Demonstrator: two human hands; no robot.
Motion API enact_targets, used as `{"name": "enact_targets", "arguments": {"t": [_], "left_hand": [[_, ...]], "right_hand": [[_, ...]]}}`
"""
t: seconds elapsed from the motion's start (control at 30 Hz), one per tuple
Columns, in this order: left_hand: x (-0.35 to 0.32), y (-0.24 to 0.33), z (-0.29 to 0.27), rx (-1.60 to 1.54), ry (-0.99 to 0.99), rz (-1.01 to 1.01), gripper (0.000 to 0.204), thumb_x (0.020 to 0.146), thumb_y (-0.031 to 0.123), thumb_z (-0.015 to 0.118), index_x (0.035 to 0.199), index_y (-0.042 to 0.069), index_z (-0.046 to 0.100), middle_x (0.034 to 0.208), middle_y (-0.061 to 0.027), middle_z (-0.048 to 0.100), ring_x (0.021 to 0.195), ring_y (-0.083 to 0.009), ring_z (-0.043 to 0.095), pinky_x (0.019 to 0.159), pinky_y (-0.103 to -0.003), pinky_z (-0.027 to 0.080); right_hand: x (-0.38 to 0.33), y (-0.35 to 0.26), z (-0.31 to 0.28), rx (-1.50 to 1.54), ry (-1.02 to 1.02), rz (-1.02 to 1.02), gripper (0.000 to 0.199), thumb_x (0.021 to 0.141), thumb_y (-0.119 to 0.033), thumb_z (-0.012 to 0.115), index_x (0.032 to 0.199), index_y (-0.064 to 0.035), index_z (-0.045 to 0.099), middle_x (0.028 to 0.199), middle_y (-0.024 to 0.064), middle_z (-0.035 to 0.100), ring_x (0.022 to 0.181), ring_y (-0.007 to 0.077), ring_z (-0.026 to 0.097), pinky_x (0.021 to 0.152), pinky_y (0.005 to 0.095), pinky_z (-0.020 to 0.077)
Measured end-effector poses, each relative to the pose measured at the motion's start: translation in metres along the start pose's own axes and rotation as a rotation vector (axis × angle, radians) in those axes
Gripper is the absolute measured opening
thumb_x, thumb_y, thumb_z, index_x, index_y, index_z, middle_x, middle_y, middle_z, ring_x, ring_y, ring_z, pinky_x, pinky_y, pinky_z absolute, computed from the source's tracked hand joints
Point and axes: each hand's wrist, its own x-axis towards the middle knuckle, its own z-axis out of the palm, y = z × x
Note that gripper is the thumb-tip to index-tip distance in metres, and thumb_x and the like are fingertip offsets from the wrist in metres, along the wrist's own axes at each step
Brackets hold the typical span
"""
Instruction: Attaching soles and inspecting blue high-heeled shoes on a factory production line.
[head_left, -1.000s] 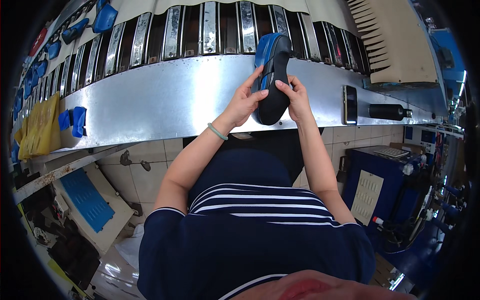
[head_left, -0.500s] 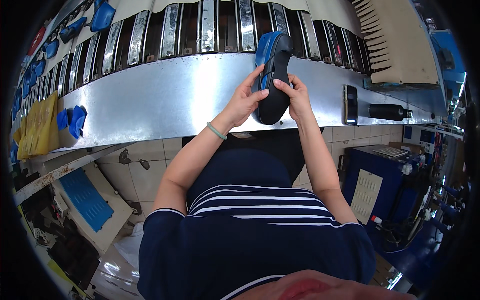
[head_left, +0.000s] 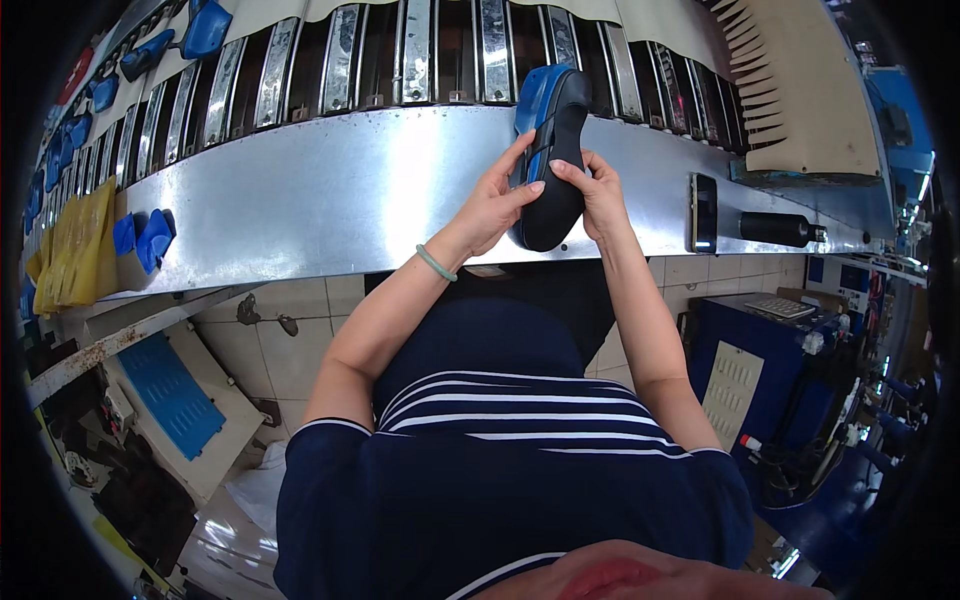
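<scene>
Two hands show in my feed: left hand (head_left: pixel 490 206) and right hand (head_left: pixel 602 196), fingers grasping one shoe (head_left: pixel 549 145) over the desk (head_left: pixel 300 190), upper centre of the frame; sole (head_left: pixel 552 215) and blue top (head_left: pixel 535 97) look joined; what remains, I can't tell.

The place was a factory workshop: a slatted conveyor (head_left: pixel 417 55) ran along a metal worktop (head_left: pixel 300 195), near a blue cabinet (head_left: pixel 712 328).

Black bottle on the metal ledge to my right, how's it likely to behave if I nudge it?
The black bottle would probably roll, being round-bodied and lying on its side. It may slide easily too, since the metal ledge looks smooth. Its even, undented outline suggests it's likely stiff.
</scene>
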Motion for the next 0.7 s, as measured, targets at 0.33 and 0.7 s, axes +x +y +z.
{"name": "enact_targets", "arguments": {"t": [0.33, 0.7], "left_hand": [[0.013, -0.006, 0.0, 0.147, 0.184, 0.074, 0.048, 0.091, 0.007, 0.066, 0.136, 0.01, 0.049, 0.15, -0.0058, 0.036, 0.118, -0.0188, 0.055, 0.084, -0.036, 0.055], [0.013, -0.003, 0.001, 0.109, 0.126, 0.031, 0.046, 0.094, 0.008, 0.064, 0.137, 0.013, 0.047, 0.156, -0.0021, 0.028, 0.129, -0.019, 0.047, 0.091, -0.038, 0.053]], "right_hand": [[0.002, -0.003, -0.004, 0.033, -0.02, 0.015, 0.021, 0.084, -0.019, 0.078, 0.086, -0.0041, 0.063, 0.087, 0.0076, 0.068, 0.076, 0.0135, 0.066, 0.068, 0.0257, 0.0545], [0.012, -0.009, -0.008, 0.037, -0.004, 0.108, 0.026, 0.083, -0.021, 0.079, 0.09, 0.0004, 0.066, 0.084, 0.0086, 0.068, 0.073, 0.0135, 0.065, 0.068, 0.0247, 0.0528]]}}
